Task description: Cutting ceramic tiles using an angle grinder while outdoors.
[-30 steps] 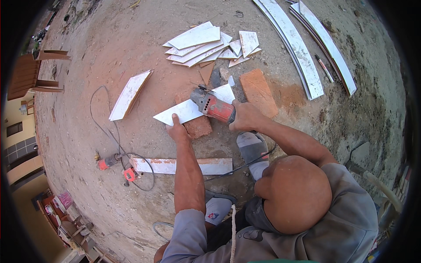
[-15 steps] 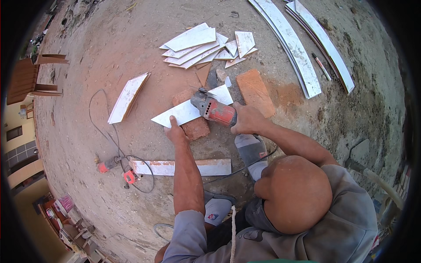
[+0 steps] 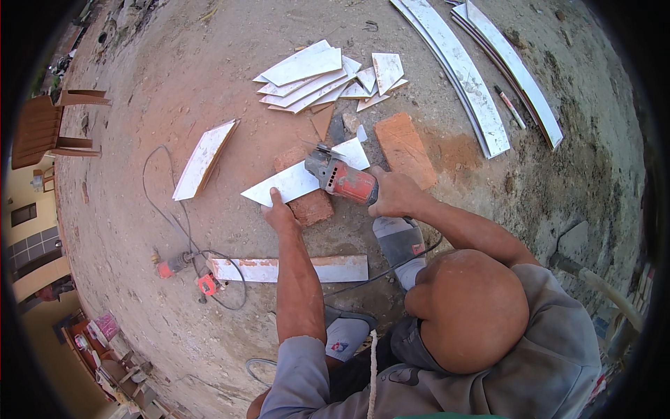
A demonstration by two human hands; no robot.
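I see the left hand (image 3: 282,213) pinching the tile (image 3: 287,184), the right hand (image 3: 397,194) gripping the grinder (image 3: 353,183); on rough brick (image 3: 314,208), the tile may rock, making the grinder kick.

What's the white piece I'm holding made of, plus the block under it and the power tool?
White piece: probably ceramic tile, smooth pale face. Block: likely clay brick, rough orange-red surface. Power tool: matte red casing suggests plastic; dull gray head, perhaps metal.
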